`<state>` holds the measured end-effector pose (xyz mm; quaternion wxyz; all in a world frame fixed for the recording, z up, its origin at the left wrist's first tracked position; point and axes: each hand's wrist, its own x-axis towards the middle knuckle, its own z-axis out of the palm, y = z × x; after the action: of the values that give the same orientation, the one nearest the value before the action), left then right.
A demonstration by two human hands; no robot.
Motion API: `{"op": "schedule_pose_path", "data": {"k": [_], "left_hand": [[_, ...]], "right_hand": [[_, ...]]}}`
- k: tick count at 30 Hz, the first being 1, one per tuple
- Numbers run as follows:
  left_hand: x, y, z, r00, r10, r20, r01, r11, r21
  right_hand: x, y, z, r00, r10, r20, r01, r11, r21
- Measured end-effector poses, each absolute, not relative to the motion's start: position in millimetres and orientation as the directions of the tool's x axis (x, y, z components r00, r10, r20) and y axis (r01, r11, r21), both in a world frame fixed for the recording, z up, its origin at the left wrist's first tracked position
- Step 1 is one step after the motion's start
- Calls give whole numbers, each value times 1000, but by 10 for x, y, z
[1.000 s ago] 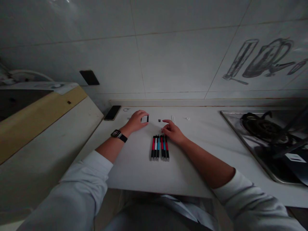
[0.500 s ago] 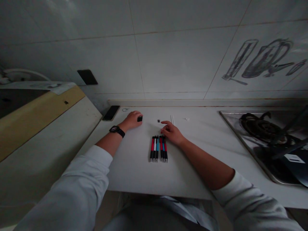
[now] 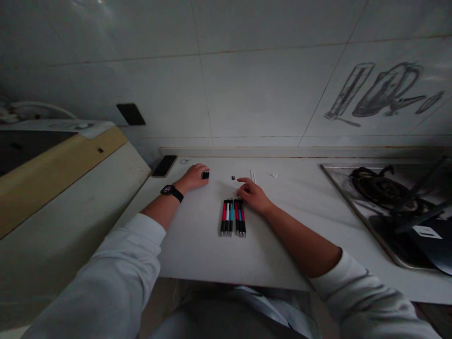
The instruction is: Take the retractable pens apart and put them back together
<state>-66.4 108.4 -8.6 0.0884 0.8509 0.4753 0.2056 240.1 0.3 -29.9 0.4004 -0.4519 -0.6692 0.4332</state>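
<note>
My left hand [image 3: 194, 177] rests on the counter with its fingers curled round small black pieces [image 3: 205, 174]; their exact kind is too small to make out. My right hand [image 3: 254, 196] lies on the counter, index finger stretched out to the left, the other fingers bent, with nothing seen in it. Just beyond that fingertip sit a few tiny black pieces [image 3: 233, 178]. Below the hands, two side-by-side groups of pens with black grips lie with tips toward me: a left group [image 3: 227, 217] in red, white and blue, and a right group [image 3: 239, 217] in red and blue.
Thin white sticks [image 3: 253, 176] and small clear bits [image 3: 274, 175] lie behind my right hand. A phone [image 3: 164, 166] and a thin ring [image 3: 184, 161] are at the back left. A gas stove [image 3: 388, 193] stands right; a pale cabinet panel [image 3: 88, 197] bounds the left.
The view has shifted very slightly. Both hands, the pens and the small pieces stay where they were.
</note>
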Motion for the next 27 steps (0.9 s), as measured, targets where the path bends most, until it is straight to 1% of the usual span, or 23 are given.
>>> {"op": "schedule_pose_path", "data": {"k": [2, 5, 7, 10, 13, 15, 17, 20, 23, 27], "left_hand": [[-630, 1032, -11, 456, 840, 295, 764, -540, 353], [-504, 879, 151, 420, 819, 390, 722, -562, 403], [-361, 711, 258, 367, 809, 460, 683, -570, 457], [-106, 394, 326, 280, 799, 533, 610, -577, 544], [88, 116, 222, 219, 816, 535, 545, -557, 626], [143, 14, 87, 171, 845, 507, 522, -514, 681], [139, -14, -44, 163, 873, 459, 506, -473, 721], [74, 21, -149, 188, 888, 419, 508, -453, 732], [18, 46, -139, 213, 873, 438, 520, -481, 706], [35, 1, -89, 272, 838, 474, 542, -540, 644]], "right_hand": [[2449, 9, -277, -252, 953, 167, 317, 245, -916], [2544, 2, -201, -252, 948, 195, 501, 300, -812], [2591, -32, -139, -291, 945, 150, 614, 305, -728], [2593, -134, -66, -345, 936, 69, 710, 308, -633], [2532, -250, -29, -374, 926, 43, 764, 334, -552], [2492, -303, -10, -380, 925, 32, 791, 342, -507], [2471, -330, 15, -373, 927, 23, 812, 339, -476], [2467, -349, 65, -365, 931, 0, 834, 327, -445], [2454, -380, 112, -358, 933, -25, 854, 317, -412], [2393, -467, 148, -327, 945, -28, 894, 299, -333]]}}
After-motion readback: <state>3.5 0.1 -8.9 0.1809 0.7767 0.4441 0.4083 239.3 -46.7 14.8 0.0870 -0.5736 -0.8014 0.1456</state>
